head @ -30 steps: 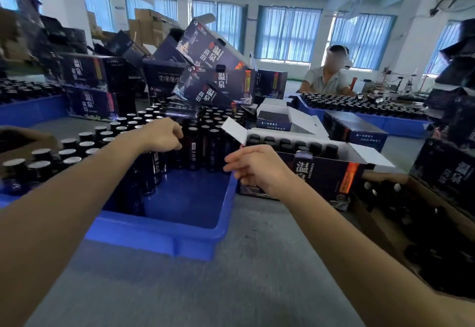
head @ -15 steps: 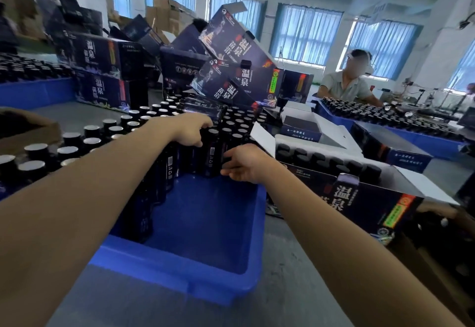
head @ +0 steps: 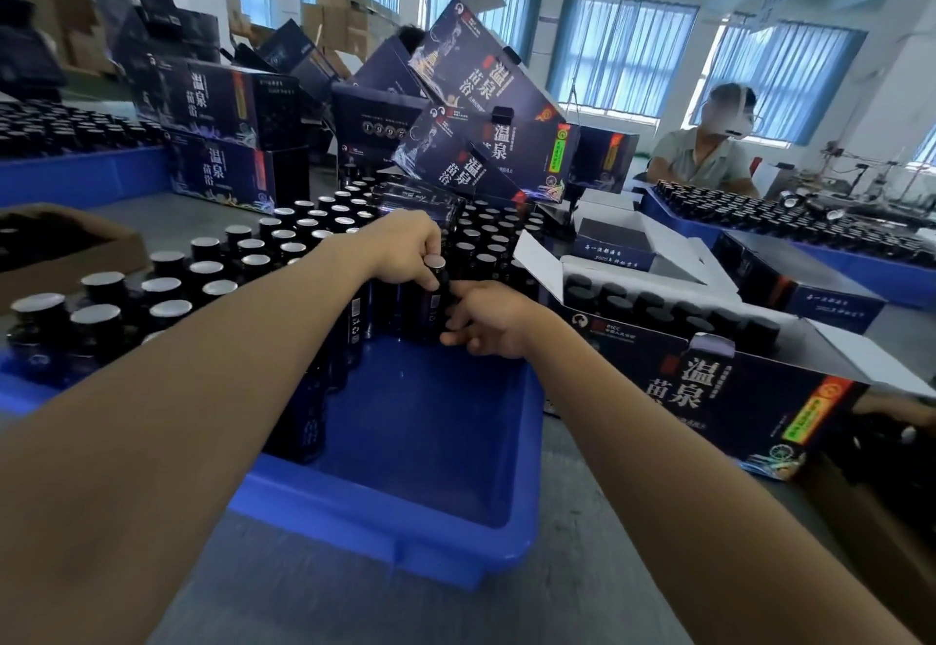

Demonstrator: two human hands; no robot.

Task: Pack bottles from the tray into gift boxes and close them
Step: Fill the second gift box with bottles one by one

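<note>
Right hand [head: 486, 320] had left the gift box [head: 709, 391] flap at frame right and joined the left hand [head: 405, 252] at frame centre, over the tray [head: 405, 538]. Left fingers curled round the cap of a bottle [head: 434, 290]; right gripped its body just below (same bottle, I judged). Bottle upright at the row's near edge; box open, part-filled. Next pick under way.

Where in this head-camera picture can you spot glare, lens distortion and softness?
Head view: daylight glows through the curtained windows; caps on the left bottles glare pale; the wide lens swells the near forearms toward the corners; the left hand and right hand, gripping a bottle, look slightly soft.
</note>
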